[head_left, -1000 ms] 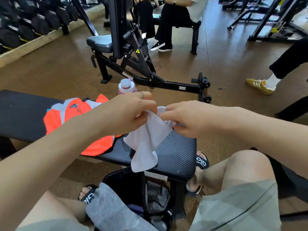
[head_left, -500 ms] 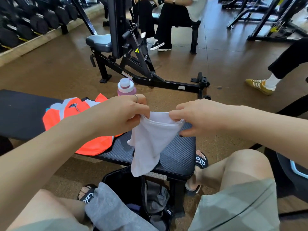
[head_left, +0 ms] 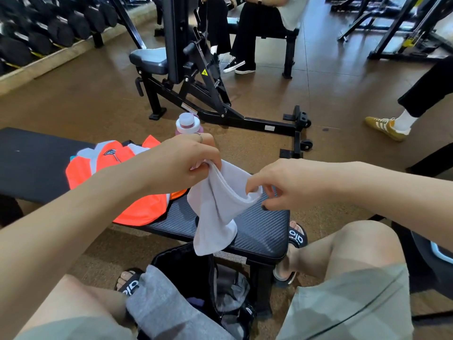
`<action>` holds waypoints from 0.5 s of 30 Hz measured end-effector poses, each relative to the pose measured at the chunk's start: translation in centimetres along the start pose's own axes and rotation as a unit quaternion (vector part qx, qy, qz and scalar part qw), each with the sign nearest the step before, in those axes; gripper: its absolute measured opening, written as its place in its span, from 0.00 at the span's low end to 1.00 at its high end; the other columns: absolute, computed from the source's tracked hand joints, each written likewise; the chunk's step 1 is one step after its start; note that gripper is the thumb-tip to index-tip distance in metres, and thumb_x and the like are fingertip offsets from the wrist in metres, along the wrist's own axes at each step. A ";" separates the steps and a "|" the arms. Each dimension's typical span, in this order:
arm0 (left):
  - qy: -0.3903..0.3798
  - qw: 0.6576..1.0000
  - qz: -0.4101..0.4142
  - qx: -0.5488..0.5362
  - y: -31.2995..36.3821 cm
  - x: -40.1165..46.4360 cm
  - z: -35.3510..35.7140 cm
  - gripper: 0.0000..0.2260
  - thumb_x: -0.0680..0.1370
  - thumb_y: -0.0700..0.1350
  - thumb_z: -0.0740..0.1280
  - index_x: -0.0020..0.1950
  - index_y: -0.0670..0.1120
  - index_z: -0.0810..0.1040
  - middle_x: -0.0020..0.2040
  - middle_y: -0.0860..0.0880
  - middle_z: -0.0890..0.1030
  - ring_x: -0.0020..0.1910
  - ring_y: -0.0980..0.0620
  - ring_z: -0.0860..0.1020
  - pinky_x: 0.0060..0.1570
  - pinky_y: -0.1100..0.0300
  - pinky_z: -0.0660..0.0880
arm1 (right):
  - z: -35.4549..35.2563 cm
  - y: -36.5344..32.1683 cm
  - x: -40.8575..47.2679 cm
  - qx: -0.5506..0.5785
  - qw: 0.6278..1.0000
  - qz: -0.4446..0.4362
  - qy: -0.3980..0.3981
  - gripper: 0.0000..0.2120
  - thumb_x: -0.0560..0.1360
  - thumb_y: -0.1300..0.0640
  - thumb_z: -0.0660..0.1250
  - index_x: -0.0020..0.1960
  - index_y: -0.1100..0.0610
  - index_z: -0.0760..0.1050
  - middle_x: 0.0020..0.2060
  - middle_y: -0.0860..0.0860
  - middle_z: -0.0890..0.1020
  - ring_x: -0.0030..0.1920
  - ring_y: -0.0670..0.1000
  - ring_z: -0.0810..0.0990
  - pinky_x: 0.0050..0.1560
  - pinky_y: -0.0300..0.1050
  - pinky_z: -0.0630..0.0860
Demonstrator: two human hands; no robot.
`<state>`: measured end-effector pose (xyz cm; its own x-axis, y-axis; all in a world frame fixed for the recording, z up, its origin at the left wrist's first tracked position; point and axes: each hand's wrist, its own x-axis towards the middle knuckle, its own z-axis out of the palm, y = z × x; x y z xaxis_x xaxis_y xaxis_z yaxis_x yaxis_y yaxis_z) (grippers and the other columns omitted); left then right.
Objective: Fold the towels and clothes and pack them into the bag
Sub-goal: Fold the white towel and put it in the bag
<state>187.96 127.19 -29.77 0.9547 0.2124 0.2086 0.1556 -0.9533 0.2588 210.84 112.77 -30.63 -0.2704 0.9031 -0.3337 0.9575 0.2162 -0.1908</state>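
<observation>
A person seated in a gym holds a white towel (head_left: 218,207) above a black padded bench (head_left: 259,231). The left hand (head_left: 181,163) grips its top corner; the right hand (head_left: 282,185) pinches the other edge at 3 o'clock, so the cloth sags toward an open black bag (head_left: 186,266) on the brown floor (head_left: 73,99). An orange shirt (head_left: 137,200) lies on the bench at 9 o'clock, a pink bottle (head_left: 187,125) behind it. Dumbbells (head_left: 49,28) line the wall at 11 o'clock.
</observation>
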 end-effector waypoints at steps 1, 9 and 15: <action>0.002 1.000 0.001 -0.001 0.0 0.1 0.0 0.12 0.73 0.38 0.63 0.50 0.47 0.84 0.48 0.52 0.77 0.42 0.60 0.70 0.40 0.64 0.67 | 0.1 -0.2 0.0 0.002 1.000 0.000 -0.004 0.17 0.78 0.44 0.66 0.65 0.34 0.68 0.48 0.44 0.77 0.46 0.44 0.76 0.49 0.52 0.79; -0.008 1.000 -0.015 -0.001 -0.4 -0.1 0.7 0.11 0.74 0.35 0.66 0.50 0.46 0.84 0.46 0.52 0.76 0.41 0.59 0.69 0.40 0.60 0.69 | 0.3 -1.6 -0.5 -0.016 0.998 0.012 0.052 0.05 0.80 0.48 0.65 0.48 0.44 0.69 0.54 0.46 0.71 0.49 0.50 0.76 0.50 0.51 0.77; -0.023 0.999 -0.027 -0.023 -1.8 -1.8 1.6 0.10 0.77 0.35 0.67 0.53 0.47 0.83 0.47 0.52 0.77 0.43 0.63 0.73 0.43 0.69 0.69 | -0.5 -0.2 -1.3 0.007 0.984 0.024 0.175 0.09 0.77 0.50 0.71 0.43 0.52 0.72 0.39 0.44 0.76 0.42 0.48 0.74 0.43 0.49 0.74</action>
<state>186.41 128.15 -32.10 0.9562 0.2513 0.1499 0.1953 -0.9296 0.3125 211.05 111.74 -29.71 -0.1717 0.9851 -0.0055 0.9663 0.1673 -0.1955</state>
